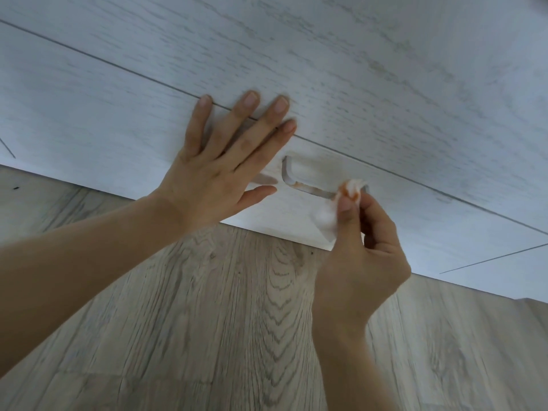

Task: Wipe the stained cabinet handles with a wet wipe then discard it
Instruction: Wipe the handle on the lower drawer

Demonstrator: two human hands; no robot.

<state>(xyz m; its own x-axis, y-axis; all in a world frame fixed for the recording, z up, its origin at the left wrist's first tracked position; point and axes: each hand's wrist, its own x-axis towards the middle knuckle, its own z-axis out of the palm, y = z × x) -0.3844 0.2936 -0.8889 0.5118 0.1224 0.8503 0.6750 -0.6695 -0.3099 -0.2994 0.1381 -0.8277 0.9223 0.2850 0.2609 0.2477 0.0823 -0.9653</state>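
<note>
A recessed cabinet handle (308, 178) is cut into the bottom drawer front of a white wood-grain cabinet (385, 84); orange-brown stain shows along its lower edge. My right hand (360, 256) pinches a crumpled white wet wipe (335, 207), whose tip is smeared orange and pressed against the handle's right end. My left hand (216, 173) lies flat with fingers spread on the drawer front just left of the handle, across the seam between two drawers.
Grey-brown wood-look flooring (225, 321) fills the lower part of the view below the cabinet's bottom edge. Thin dark seams mark the gaps between neighbouring drawer fronts, left and right.
</note>
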